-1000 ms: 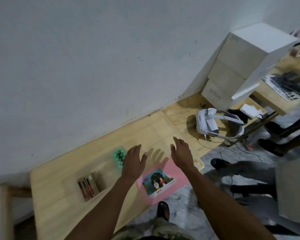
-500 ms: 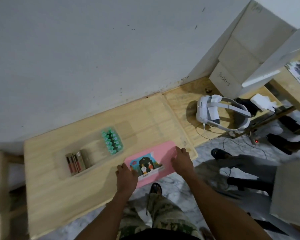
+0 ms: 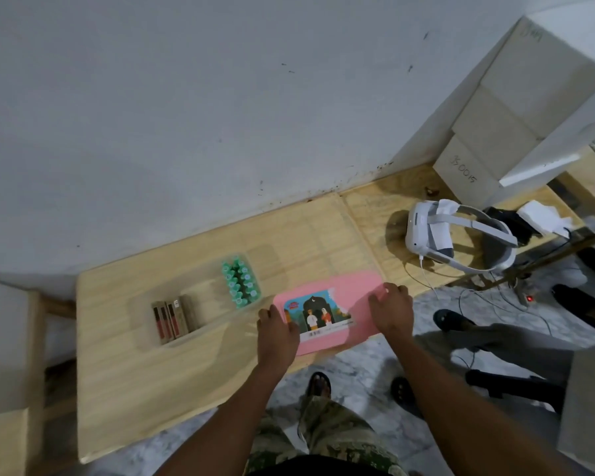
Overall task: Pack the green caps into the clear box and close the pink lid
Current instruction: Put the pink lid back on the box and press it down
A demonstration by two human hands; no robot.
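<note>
Lid (image 3: 351, 290) between both hands

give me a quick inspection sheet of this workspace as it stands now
surface: wooden table against a white wall.
job's things: green caps grouped at the right end of the clear box; pink lid lies beside the box, overhanging the table's near edge, not yet on.
clutter: brown lipstick boxes in the clear box; white headset; white cartons.
grippers: left hand and right hand grip the lid's two ends.
cables: white cable trails from the headset to the floor.
surroundings: marble floor, dark chair base.
</note>
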